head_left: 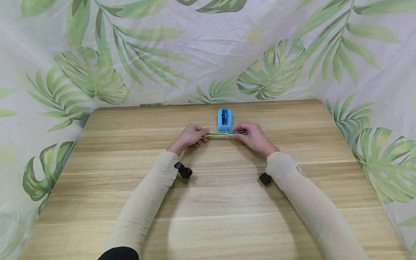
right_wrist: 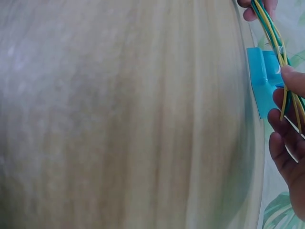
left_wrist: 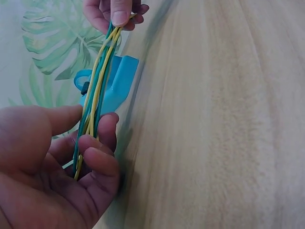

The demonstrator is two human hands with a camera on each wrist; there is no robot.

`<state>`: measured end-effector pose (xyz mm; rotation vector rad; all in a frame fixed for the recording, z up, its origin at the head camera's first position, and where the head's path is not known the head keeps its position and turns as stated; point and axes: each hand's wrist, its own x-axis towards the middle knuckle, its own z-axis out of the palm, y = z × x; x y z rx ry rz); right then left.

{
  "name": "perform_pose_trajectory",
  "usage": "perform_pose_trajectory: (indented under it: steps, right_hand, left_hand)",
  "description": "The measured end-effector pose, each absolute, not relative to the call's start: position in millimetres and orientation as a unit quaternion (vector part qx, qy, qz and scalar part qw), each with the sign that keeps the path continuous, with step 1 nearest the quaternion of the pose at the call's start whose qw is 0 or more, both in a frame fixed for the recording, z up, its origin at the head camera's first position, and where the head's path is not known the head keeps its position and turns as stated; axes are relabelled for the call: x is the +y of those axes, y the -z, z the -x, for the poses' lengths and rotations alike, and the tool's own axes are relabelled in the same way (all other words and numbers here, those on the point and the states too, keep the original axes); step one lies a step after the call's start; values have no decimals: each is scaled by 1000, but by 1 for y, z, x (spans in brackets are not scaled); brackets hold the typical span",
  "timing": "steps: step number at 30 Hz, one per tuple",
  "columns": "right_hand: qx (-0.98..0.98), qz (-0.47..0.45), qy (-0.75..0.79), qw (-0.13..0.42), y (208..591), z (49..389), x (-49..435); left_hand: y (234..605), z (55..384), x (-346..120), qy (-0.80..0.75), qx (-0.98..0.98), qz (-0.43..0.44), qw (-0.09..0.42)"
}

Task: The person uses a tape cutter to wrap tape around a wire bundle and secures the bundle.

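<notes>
A bundle of thin green and yellow wires (head_left: 221, 134) stretches between my two hands, just in front of a blue tape dispenser (head_left: 224, 121). My left hand (head_left: 191, 136) holds the left end; in the left wrist view the wires (left_wrist: 99, 78) run between its thumb and curled fingers. At the other end my right hand (head_left: 253, 136) pinches the bundle between thumb and fingers, and loose wire ends (right_wrist: 284, 107) stick out past the grip in the right wrist view. The tape dispenser (right_wrist: 262, 78) stands behind the wires, partly overlapped by them in both wrist views.
The wooden table (head_left: 221, 209) reaches to a leaf-patterned cloth (head_left: 221, 47) hanging behind its far edge. Small black cameras (head_left: 184, 170) sit on both wrists, over beige sleeves (head_left: 146, 202).
</notes>
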<state>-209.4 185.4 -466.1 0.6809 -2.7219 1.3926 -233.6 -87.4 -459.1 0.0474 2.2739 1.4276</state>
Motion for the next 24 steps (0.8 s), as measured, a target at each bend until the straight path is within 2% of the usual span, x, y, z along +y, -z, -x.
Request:
perform_pose_trajectory:
  steps: [14,24]
  right_hand:
    - [-888,-201,-414,15,464,208,183]
    - [-902,-182,-392,-21,459,208,179]
  left_hand:
    - [455,233,-87,-527,825,-17,205]
    - [455,234,-87,-531,825,-13,192]
